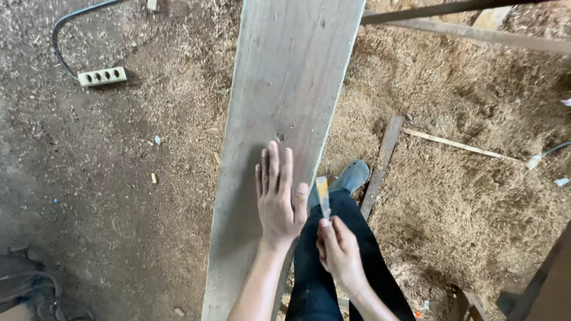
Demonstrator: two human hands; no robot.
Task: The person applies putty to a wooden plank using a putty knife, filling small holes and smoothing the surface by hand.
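Head cam: left hand flat, fingers spread on plank; right hand pinches scraper beside.

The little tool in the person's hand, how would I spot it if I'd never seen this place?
Find the long grey plank running up the middle over the sawdust floor. The left hand lies flat on it; beside it, the right hand holds the scraper. It alone has a thin yellowish blade, pointing up along the plank's edge.

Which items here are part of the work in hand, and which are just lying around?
In use: wooden board under the flat left hand; yellow-smeared putty knife held in the right hand.

Lying about: power strip, thin stick, dark plank, sawdust.
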